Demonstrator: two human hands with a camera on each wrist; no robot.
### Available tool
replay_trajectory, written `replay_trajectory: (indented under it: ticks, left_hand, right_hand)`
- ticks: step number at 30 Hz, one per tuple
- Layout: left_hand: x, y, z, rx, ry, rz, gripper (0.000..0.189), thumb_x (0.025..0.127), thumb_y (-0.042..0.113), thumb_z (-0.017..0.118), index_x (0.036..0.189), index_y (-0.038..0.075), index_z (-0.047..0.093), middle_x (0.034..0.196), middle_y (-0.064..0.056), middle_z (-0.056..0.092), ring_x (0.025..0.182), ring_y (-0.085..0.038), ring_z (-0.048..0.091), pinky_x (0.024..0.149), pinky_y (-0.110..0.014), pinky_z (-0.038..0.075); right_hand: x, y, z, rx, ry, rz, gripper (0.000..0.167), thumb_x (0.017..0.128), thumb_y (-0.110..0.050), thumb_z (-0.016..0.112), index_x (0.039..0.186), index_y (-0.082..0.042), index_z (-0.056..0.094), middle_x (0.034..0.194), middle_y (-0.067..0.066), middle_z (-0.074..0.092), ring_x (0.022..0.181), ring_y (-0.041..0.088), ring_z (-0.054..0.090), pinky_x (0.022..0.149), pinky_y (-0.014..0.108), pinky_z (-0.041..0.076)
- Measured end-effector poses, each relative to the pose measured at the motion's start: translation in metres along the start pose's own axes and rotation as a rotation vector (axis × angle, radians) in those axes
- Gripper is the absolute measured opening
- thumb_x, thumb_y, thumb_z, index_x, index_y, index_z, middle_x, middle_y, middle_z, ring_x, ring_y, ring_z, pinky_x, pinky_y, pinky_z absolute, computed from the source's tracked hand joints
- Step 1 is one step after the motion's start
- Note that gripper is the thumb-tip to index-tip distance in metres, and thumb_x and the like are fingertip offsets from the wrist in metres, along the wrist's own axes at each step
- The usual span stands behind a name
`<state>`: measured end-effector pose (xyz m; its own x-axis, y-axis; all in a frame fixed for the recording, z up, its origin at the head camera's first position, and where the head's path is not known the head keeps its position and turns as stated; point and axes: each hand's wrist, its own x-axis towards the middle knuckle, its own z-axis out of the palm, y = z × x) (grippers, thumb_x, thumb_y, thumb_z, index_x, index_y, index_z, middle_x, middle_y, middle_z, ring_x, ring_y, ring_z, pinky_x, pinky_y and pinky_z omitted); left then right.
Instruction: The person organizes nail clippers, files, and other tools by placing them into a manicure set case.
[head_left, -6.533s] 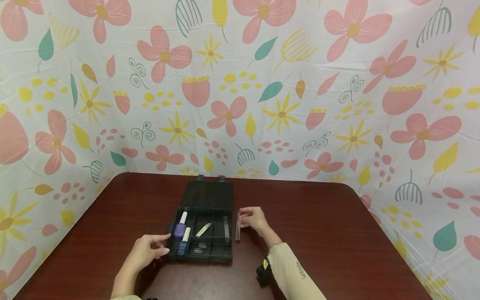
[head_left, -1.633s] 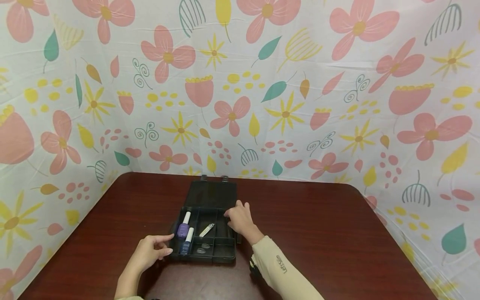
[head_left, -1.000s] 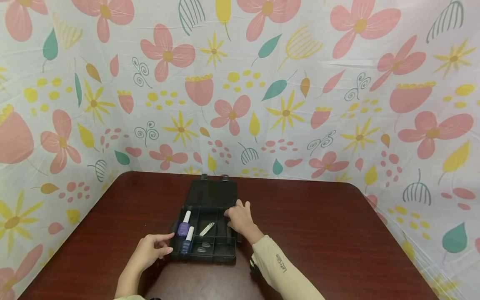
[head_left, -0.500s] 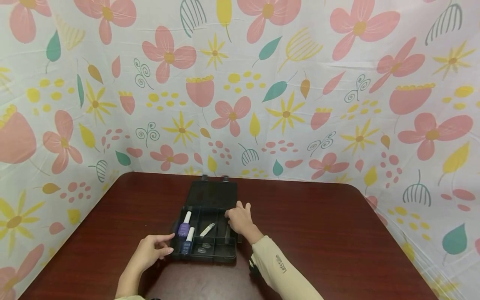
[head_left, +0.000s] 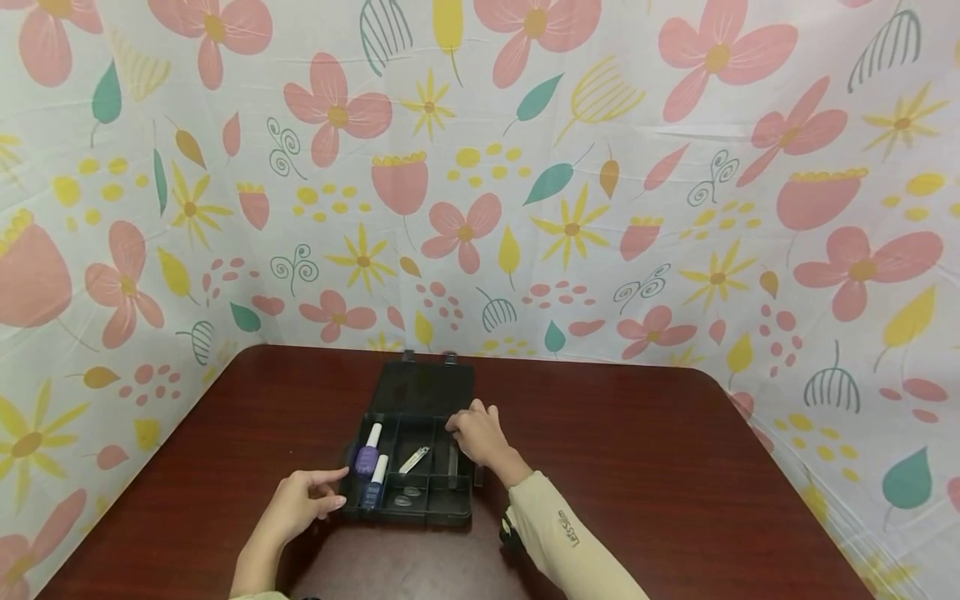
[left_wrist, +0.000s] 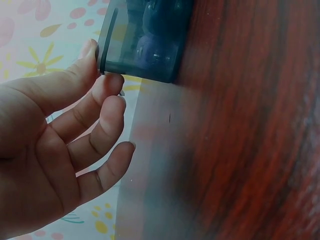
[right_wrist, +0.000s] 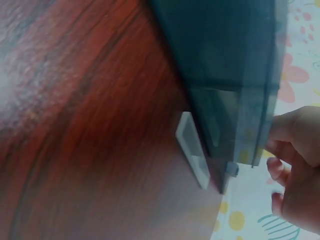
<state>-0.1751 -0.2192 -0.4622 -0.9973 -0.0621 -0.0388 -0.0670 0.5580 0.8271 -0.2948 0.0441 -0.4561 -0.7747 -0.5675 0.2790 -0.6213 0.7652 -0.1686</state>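
A person's left-hand grip [head_left: 303,502] holds the left edge of a smoky-black, translucent plastic rectangular case [head_left: 442,518], thumb and forefinger at its rim and the other fingers loosely bent clear of it. The case sits on a dark reddish-brown wooden table [head_left: 615,467], its black hinged lid [head_left: 422,390] laid open toward the back. The right-hand grip [head_left: 480,435] is at the case's right side, fingertips over the far right compartment, hiding the far end of a narrow clear plastic strip [head_left: 453,464] there; whether it pinches the strip cannot be told. A second clear, flat bar with pale edges [right_wrist: 192,150] lies on the table just beside the right wall. At the left inside lie a purple white-capped bottle [head_left: 367,460] and, nearer, a dark-blue white-capped bottle [head_left: 371,495]. A silver nail clipper [head_left: 414,460] lies slanted in the middle rear compartment; two small clear oval pieces [head_left: 403,502] occupy the middle front one. A white floral cloth [head_left: 480,321] hangs behind.
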Motion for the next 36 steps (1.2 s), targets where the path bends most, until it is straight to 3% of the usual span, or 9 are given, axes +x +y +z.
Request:
replay_trajectory:
  ticks: [9,12,21,32,36]
  left_hand:
    - [-0.002,0.000,0.000,0.000,-0.010,-0.005,0.040,0.072,0.002,0.070,0.112,0.001,0.063,0.063,-0.001,0.057,0.051,-0.018,0.050,0.043,-0.033,0.043]
    - [-0.002,0.000,-0.001,-0.003,-0.008,-0.003,0.040,0.072,0.002,0.070,0.112,0.001,0.063,0.063,-0.001,0.058,0.051,-0.018,0.050,0.043,-0.033,0.043]
    - [-0.002,-0.002,-0.001,-0.004,-0.010,-0.001,0.040,0.072,0.003,0.071,0.111,0.001,0.063,0.063,-0.001,0.058,0.052,-0.019,0.051,0.044,-0.033,0.043]
    - [-0.001,-0.002,0.000,-0.001,-0.005,0.001,0.040,0.072,0.003,0.071,0.111,0.001,0.063,0.063,-0.001,0.057,0.051,-0.018,0.050,0.044,-0.033,0.043]
    - [-0.001,-0.001,0.000,-0.001,-0.006,0.000,0.040,0.072,0.003,0.070,0.112,0.001,0.063,0.063,-0.001,0.057,0.051,-0.018,0.050,0.043,-0.033,0.043]
  right_hand:
    - [0.000,-0.002,-0.006,0.031,0.072,-0.079,0.015,0.079,-0.004,0.066,0.091,-0.010,0.070,0.091,0.001,0.065,0.082,0.018,0.049,0.069,0.031,0.039]
    - [-0.001,-0.002,-0.008,0.124,0.064,-0.081,0.014,0.078,-0.001,0.065,0.091,-0.007,0.068,0.090,0.003,0.063,0.083,0.019,0.051,0.072,0.030,0.042]
    - [0.000,-0.002,-0.010,0.409,0.029,-0.102,0.016,0.078,0.010,0.059,0.092,0.003,0.064,0.088,0.008,0.057,0.079,0.019,0.059,0.066,0.023,0.048]
    - [-0.001,-0.009,-0.009,0.620,0.057,0.052,0.012,0.075,0.007,0.067,0.085,0.003,0.062,0.077,0.008,0.061,0.064,0.015,0.060,0.055,0.019,0.047]
    - [-0.003,-0.011,-0.007,0.704,0.053,0.065,0.014,0.074,0.010,0.066,0.087,0.006,0.062,0.075,0.013,0.062,0.063,0.018,0.061,0.052,0.019,0.047]
